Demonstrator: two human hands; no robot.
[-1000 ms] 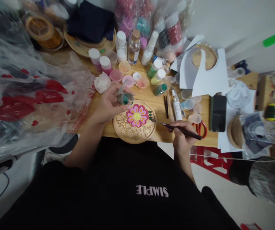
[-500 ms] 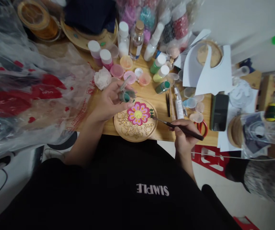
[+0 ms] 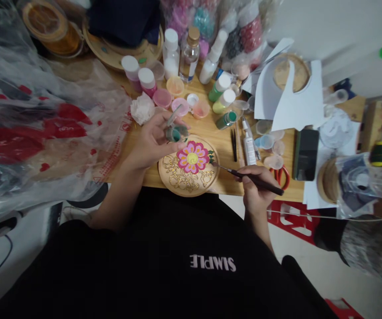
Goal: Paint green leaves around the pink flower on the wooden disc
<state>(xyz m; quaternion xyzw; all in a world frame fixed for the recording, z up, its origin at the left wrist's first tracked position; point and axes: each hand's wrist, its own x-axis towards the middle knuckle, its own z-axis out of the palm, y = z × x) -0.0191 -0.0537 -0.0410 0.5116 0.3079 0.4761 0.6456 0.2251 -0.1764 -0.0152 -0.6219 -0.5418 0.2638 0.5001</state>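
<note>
Gold outlines run across a round board point(image 3: 194, 177), which lies flat near the front edge of the wooden counter point(image 3: 227, 184), right before the person. A pink and magenta flower point(image 3: 192, 158) with a yellow middle fills its upper part; just to the right of the petals is a small patch of dark green leaves point(image 3: 211, 157).

The right hand point(image 3: 254, 188) pinches the dark handle of a thin tool point(image 3: 267, 183) between thumb and fingers, its tip reaching to the lower end of the leaves; whether it touches the surface I cannot tell. The left hand point(image 3: 156, 137) has its grip closed around a small clear cup point(image 3: 177, 133) of green, with a clear stick point(image 3: 174, 114) standing up out of it, by the board's upper left edge. An uncapped green jar point(image 3: 226, 120) lies beyond the board, near black tweezers point(image 3: 233, 145) and a white tube point(image 3: 249, 148).

The step in hand looks to be filling in the green leaf shapes. From here the work seems to call for a light, steady tip kept inside the gold lines, with the cup held level and clear of the petals.
</note>
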